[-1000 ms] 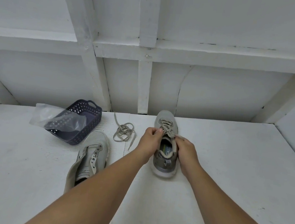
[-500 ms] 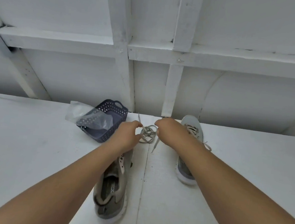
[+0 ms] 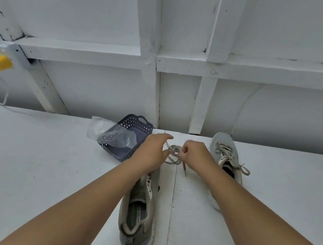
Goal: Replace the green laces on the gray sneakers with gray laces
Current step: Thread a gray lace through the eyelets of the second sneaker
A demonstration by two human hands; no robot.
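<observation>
At frame centre, your right hand [image 3: 194, 153] is pinching the loose gray lace bundle [image 3: 174, 154]; your left hand [image 3: 154, 152] is reaching it with fingers spread wide, above the unlaced sneaker [image 3: 139, 214].

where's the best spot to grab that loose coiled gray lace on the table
Probably the straight tail end of the loose coiled gray shoelace that trails toward the viewer, pinched from above: it lies free of the tangled loops. The right hand already pinches the coil; the left hand reaches in beside it.
</observation>
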